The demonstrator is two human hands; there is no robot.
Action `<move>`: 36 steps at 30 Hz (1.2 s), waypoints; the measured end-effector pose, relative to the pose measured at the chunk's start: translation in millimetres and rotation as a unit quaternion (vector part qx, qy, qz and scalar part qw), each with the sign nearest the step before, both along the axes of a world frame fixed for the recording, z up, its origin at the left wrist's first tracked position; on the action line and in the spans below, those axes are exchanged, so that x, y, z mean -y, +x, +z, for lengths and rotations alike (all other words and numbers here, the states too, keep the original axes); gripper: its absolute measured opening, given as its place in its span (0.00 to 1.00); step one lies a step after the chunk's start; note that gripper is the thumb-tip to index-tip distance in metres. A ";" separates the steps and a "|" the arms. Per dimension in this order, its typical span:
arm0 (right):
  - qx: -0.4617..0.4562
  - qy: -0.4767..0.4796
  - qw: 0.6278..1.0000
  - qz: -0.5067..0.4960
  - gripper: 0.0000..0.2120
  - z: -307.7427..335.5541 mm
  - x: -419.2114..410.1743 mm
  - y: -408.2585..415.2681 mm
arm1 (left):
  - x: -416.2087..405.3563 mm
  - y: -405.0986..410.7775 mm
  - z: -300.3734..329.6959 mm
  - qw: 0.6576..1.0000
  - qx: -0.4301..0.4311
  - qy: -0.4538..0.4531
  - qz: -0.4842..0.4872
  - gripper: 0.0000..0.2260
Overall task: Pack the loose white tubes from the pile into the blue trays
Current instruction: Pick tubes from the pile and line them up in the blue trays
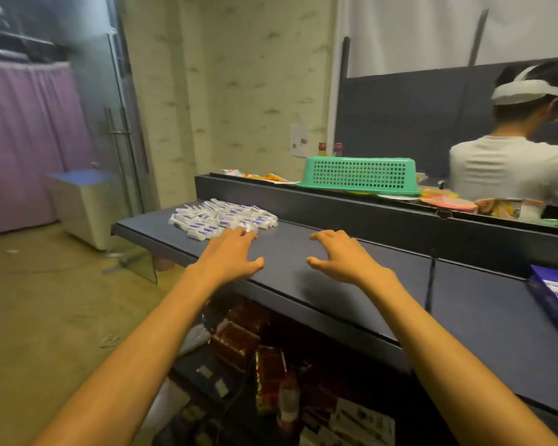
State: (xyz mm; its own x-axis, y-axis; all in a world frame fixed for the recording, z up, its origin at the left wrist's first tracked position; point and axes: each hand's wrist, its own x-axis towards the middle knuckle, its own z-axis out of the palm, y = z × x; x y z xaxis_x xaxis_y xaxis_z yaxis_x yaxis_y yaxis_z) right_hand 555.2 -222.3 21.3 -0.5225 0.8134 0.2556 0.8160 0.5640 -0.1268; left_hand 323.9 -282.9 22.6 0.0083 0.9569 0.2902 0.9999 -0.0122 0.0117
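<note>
Both arms reach forward over the dark tabletop (335, 278). The left hand (229, 255) has its fingers spread and lightly bent, fingertips at the near edge of the pile of white tubes (223, 217); whether they touch a tube cannot be told, and the grip holds nothing. The right hand (342, 255) hovers or rests on bare tabletop just beside the left, fingers likewise spread and bent, its grip loose and holding nothing.

The tubes lie heaped at the far left end of the tabletop, white with purple labels, close to the raised back ledge (303, 201). A blue tray (554, 300) sits at the right edge of the view, well apart from the pile, with a few tubes visible in it.

On the ledge stands an upturned green basket (358, 173) among wrappers. Behind it a person (509, 162) in a white shirt faces away. Under the tabletop are shelves with red-brown boxes (239, 339) and a bottle (289, 400)
</note>
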 end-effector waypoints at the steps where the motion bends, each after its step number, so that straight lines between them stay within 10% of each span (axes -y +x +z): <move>1: -0.002 0.003 1.000 0.004 0.29 -1.2 -0.7 -25.9 | 2.1 -25.8 -0.6 1.000 -0.006 0.000 0.008 0.28; 15: -0.005 0.015 0.998 -0.054 0.28 1.3 -53.3 -227.6 | -52.2 -256.3 -7.1 1.000 -0.011 0.002 -0.002 0.27; 36: -0.050 0.009 0.977 -0.206 0.21 -13.9 -194.7 -273.3 | -265.2 -270.0 -12.2 0.973 0.064 -0.047 -0.218 0.26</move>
